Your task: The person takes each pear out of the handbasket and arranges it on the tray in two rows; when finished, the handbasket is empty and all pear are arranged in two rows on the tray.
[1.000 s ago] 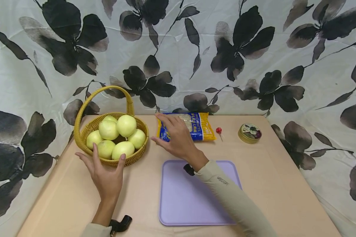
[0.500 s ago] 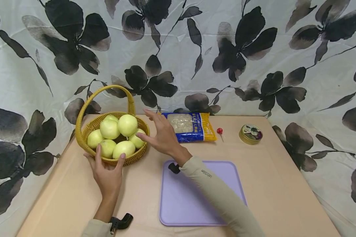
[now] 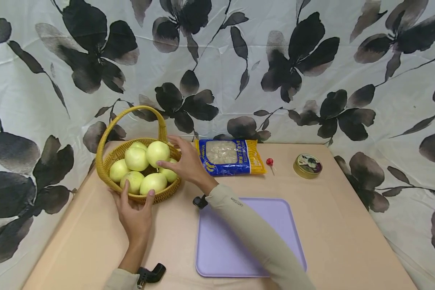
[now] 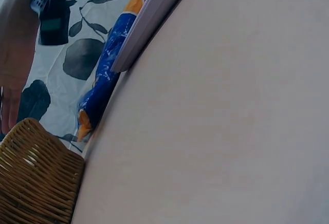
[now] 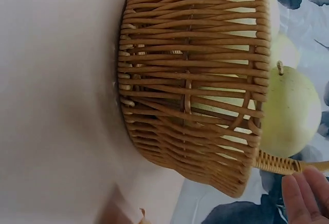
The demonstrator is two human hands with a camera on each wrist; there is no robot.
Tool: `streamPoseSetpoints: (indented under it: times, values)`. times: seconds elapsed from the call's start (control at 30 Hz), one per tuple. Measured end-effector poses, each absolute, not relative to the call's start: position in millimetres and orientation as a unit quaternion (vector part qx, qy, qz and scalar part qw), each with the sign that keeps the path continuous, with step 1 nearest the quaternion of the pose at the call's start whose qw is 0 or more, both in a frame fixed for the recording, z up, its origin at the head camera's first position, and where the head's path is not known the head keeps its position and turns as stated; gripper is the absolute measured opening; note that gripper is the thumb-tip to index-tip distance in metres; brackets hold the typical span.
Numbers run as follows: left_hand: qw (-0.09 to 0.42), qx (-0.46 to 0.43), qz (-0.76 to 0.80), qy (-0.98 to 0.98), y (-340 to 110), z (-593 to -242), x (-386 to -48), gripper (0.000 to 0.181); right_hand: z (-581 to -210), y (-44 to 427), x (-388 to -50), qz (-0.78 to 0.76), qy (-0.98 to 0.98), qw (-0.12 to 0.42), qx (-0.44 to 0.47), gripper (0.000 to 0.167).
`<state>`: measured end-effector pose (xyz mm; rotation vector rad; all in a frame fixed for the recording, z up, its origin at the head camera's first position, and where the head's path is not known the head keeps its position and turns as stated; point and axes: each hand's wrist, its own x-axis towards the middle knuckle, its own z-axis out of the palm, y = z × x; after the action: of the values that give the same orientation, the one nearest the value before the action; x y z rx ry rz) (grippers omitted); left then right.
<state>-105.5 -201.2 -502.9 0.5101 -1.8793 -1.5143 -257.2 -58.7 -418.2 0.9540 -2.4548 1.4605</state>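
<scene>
A yellow wicker basket (image 3: 163, 196) with an arched handle stands upright at the left of the table. Several pale green round fruits (image 3: 136, 159) fill it, and a stem shows on one fruit (image 5: 290, 111) in the right wrist view. My left hand (image 3: 135, 221) is at the basket's front, thumb and fingers spread along the rim; whether it bears on the wicker I cannot tell. At the basket's right side, my right hand (image 3: 189, 164) has its fingers extended by the foot of the handle, its thumb in front of a fruit. The basket wall (image 5: 195, 90) fills much of the right wrist view.
A blue and yellow food packet (image 3: 222, 155) lies at the back, right of the basket. Farther right are a red lollipop (image 3: 270, 162) and a round gold tin (image 3: 307, 166). A lilac tray (image 3: 217, 249) lies in front, under my right forearm.
My right hand has moved left from over the packet to the basket's right side. The left hand has come slightly closer to the basket's front. The basket stays in place.
</scene>
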Motion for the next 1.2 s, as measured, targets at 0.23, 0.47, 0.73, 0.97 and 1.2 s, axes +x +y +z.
streamPoseSetpoints:
  times: [0.23, 0.47, 0.73, 0.97, 1.2]
  values:
    - [0.327, 0.198, -0.626, -0.679, -192, -494, -103, 0.083, -418, -72, -266, 0.458, -0.839, 0.032, 0.291, 0.084]
    - [0.331, 0.201, -0.624, -0.678, -193, -501, -105, 0.082, -415, -82, -271, 0.428, -0.86, -0.002, 0.278, 0.08]
    - [0.342, 0.188, -0.624, -0.677, -195, -505, -106, 0.083, -418, -92, -271, 0.416, -0.87, -0.013, 0.263, 0.081]
    - [0.339, 0.186, -0.628, -0.675, -184, -483, -97, 0.083, -417, -88, -268, 0.443, -0.864, 0.003, 0.24, 0.076]
    - [0.331, 0.198, -0.618, -0.685, -187, -486, -98, 0.083, -414, -73, -265, 0.51, -0.825, 0.009, 0.244, 0.075]
